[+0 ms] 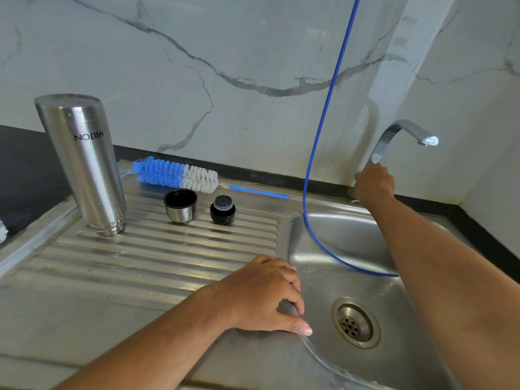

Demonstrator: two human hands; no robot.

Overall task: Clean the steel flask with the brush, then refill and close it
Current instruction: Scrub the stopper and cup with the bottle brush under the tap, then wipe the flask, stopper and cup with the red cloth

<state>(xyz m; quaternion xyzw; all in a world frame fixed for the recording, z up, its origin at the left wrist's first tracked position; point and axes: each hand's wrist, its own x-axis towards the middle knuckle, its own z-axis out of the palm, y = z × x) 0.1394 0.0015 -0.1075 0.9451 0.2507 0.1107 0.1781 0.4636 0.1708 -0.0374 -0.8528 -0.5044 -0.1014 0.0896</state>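
Right now the right hand (374, 182) is reached out to the base of the tap (399, 136) at the back of the sink (337, 243), its fingers curled round what looks like the tap's base or lever; exactly what it grips is hidden under the hand. The left hand (267, 298) rests on the sink's rounded front-left rim, fingers bent over the edge, holding nothing else.

No water shows at the spout, which points away to the right rather than over the middle of the basin. I judge the step in hand to be working the tap. To do it well, swing the spout over the basin first, and open it gently so the stream does not splash.

A thin blue hose (318, 164) hangs down the wall into the basin and loops near the right forearm; keep the arm clear of it.

On the ribbed drainboard left of the basin, the steel flask (81, 161) stands upside down on its mouth. Beside it are its cup lid (180, 205) and black stopper (222, 209), apart from each other, and the brush (180, 175) lies behind them along the wall.
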